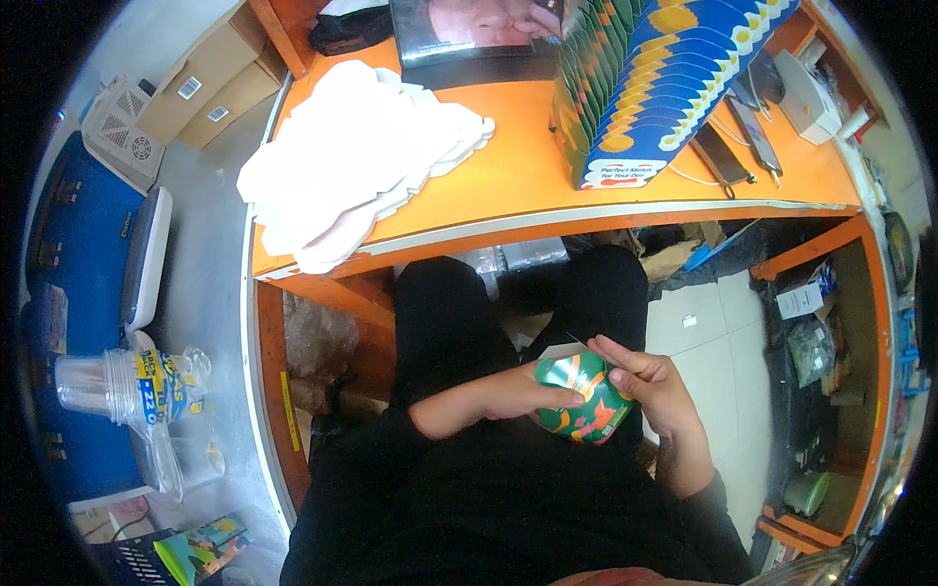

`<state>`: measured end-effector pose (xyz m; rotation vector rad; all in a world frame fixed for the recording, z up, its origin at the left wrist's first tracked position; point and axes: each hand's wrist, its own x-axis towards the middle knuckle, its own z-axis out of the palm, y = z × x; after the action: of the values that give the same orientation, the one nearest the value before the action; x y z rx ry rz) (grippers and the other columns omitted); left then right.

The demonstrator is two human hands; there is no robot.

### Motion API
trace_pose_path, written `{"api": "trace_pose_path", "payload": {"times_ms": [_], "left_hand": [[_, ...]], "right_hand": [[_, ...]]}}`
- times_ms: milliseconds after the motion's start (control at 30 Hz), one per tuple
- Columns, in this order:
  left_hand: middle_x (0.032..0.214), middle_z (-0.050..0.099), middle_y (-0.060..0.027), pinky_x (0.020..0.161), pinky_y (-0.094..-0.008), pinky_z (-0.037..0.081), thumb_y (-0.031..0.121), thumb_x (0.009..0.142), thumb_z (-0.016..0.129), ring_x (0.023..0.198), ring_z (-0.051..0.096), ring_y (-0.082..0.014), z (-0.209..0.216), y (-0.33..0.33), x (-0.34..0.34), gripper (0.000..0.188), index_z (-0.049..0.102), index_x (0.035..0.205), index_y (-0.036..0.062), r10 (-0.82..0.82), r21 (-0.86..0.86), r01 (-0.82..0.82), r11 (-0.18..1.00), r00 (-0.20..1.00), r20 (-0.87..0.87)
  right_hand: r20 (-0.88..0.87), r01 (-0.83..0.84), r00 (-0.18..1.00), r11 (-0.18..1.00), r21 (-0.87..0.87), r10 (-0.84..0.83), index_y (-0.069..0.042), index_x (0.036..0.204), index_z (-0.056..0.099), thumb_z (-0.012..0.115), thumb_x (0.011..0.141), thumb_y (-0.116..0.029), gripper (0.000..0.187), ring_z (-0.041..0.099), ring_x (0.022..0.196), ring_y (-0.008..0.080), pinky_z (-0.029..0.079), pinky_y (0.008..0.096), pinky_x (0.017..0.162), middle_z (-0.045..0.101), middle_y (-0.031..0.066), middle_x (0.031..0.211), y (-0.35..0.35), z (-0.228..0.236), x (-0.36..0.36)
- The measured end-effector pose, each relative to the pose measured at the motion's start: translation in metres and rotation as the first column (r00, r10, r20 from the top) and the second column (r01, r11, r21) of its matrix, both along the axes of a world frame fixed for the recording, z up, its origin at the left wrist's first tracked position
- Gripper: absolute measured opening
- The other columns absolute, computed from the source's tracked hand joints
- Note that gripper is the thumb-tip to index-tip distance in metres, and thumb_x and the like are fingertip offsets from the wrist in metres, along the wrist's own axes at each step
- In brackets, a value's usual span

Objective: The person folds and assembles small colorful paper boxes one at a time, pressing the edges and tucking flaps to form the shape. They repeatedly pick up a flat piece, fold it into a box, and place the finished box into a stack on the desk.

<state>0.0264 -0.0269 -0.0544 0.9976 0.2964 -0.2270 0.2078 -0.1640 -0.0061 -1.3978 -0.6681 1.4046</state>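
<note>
Over my lap, both hands hold a curved green card piece (576, 415) printed with orange, red and gold leaf shapes. A pale flap shows at its upper edge. My left hand (518, 393) closes on its left side, the thumb lying across the printed face. On the opposite side my right hand (647, 379) grips the upper right edge between thumb and fingers. A thin dark line shows near those fingertips, too small to name. On the desk ahead lies a pile of white cut card blanks (352, 146). Beside it stands a nested stack of blue and green printed cards (645, 107).
The orange desk (518, 186) has a pale front edge just beyond my knees. Phones (750, 137) with cables and a white box-shaped device (806, 96) are at its right. Clear plastic cups (107, 383) lie on a grey surface at left. An orange-framed shelf (870, 322) stands right.
</note>
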Motion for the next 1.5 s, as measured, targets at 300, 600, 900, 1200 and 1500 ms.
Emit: {"api": "trace_pose_path", "payload": {"times_ms": [300, 600, 900, 1200, 1500], "left_hand": [[0.121, 0.061, -0.0081, 0.096, -0.0339, 0.048, 0.031, 0.098, 0.060, 0.111, 0.059, -0.0164, 0.001, 0.001, 0.017, 0.045, 0.050, 0.133, 0.0038, 0.128, 0.031, -0.132, 0.991, 0.984, 0.121], [0.136, 0.051, -0.0181, 0.101, -0.0371, 0.044, 0.024, 0.098, 0.058, 0.123, 0.052, -0.0233, 0.066, 0.013, 0.012, 0.053, 0.039, 0.143, 0.0029, 0.405, 0.143, -0.464, 0.874, 0.859, 0.313], [0.157, -0.006, -0.0275, 0.119, -0.0517, 0.007, 0.067, 0.057, 0.084, 0.149, 0.001, -0.0406, 0.089, 0.025, 0.002, 0.160, -0.041, 0.139, 0.0091, -0.027, 0.589, -0.664, 0.461, 0.653, 0.757], [0.144, 0.014, -0.0280, 0.115, -0.0488, 0.018, 0.058, 0.080, 0.073, 0.140, 0.020, -0.0378, 0.115, 0.025, 0.025, 0.139, -0.046, 0.135, 0.0117, 0.013, 0.380, -0.796, 0.471, 0.437, 0.899], [0.121, 0.063, -0.0219, 0.088, -0.0403, 0.056, 0.048, 0.071, 0.085, 0.114, 0.063, -0.0301, 0.106, 0.077, 0.022, 0.093, 0.042, 0.140, 0.0032, 0.166, -0.164, -0.069, 0.984, 0.683, 0.712]], "right_hand": [[0.484, -0.100, 0.875, 0.984, 0.146, 0.017, 0.001, 0.140, 0.048, 0.065, 0.085, 0.001, 0.057, 0.052, 0.129, 0.0267, 0.040, 0.0359, 0.108, 0.054, 0.0207, 0.139, 0.009, -0.010, -0.001], [0.954, -0.243, 0.291, 0.970, 0.004, 0.069, -0.001, 0.153, 0.016, 0.092, 0.058, -0.036, 0.126, 0.033, 0.138, 0.0389, 0.031, 0.0493, 0.109, 0.034, 0.0213, 0.148, 0.020, 0.031, -0.020], [0.012, -0.013, 1.000, 0.701, 0.713, 0.006, -0.001, 0.152, -0.002, 0.084, 0.068, -0.046, 0.129, 0.022, 0.145, 0.0346, 0.021, 0.0485, 0.116, 0.020, 0.0231, 0.155, 0.026, 0.061, -0.007], [0.186, -0.035, 0.968, 0.644, 0.764, -0.169, -0.016, 0.155, -0.008, 0.082, 0.055, -0.071, 0.145, 0.029, 0.143, 0.0328, 0.031, 0.0494, 0.114, 0.022, 0.0140, 0.156, 0.052, 0.069, -0.016], [0.675, -0.595, 0.722, 0.360, 0.719, -0.152, 0.001, 0.128, 0.051, 0.064, 0.089, -0.045, 0.062, 0.053, 0.118, 0.0377, 0.042, 0.0477, 0.099, 0.052, 0.0221, 0.131, 0.044, 0.181, 0.058]]}}
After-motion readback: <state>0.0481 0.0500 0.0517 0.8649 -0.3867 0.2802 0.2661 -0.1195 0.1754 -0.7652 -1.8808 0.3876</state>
